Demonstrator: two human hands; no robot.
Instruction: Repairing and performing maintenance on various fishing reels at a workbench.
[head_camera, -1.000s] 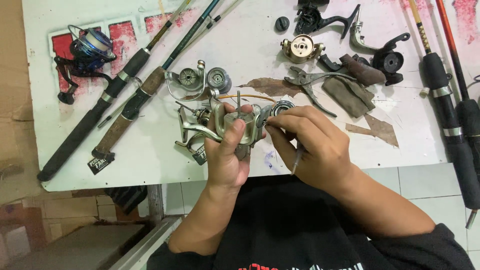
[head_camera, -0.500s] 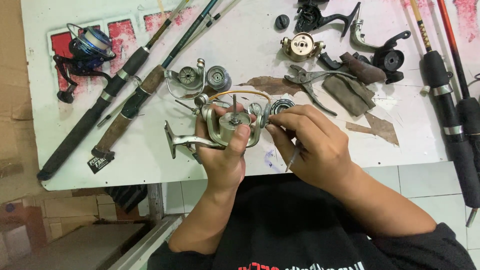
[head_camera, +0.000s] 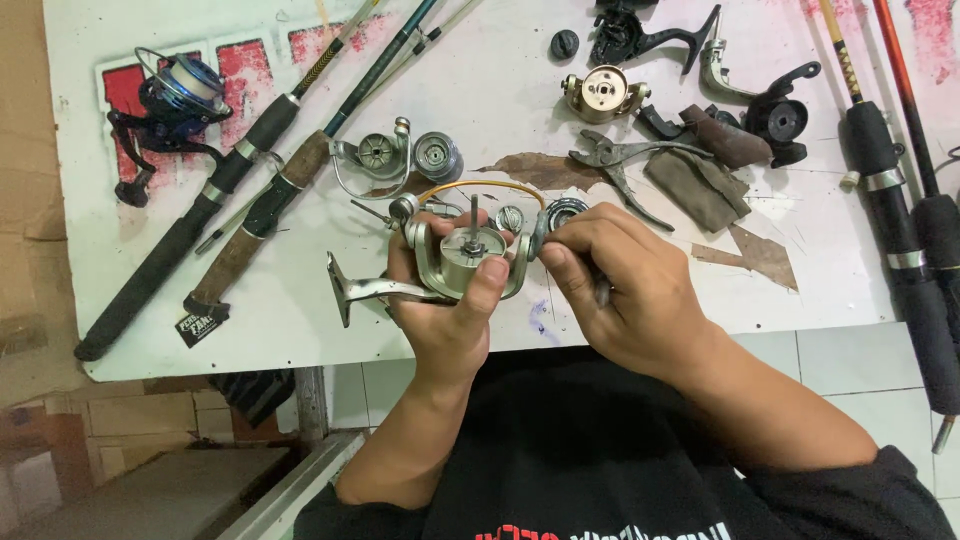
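A small black label (head_camera: 203, 327) with pale print is seen at the butt end of a rod, lying well to the left of the left hand (head_camera: 447, 315). A red and white printed panel (head_camera: 240, 60) is found on the table surface far up and left of both hands, partly covered.

A repair workshop: dismantled fishing reels (head_camera: 400, 155), rods (head_camera: 250, 205), pliers (head_camera: 620, 165).

Silver spinning reel body (head_camera: 450, 270): my left hand (head_camera: 445, 320) hides its underside.
Small tool in my right hand (head_camera: 625, 290): mostly covered.
Black rod handles (head_camera: 910, 230): cut off at the right edge.
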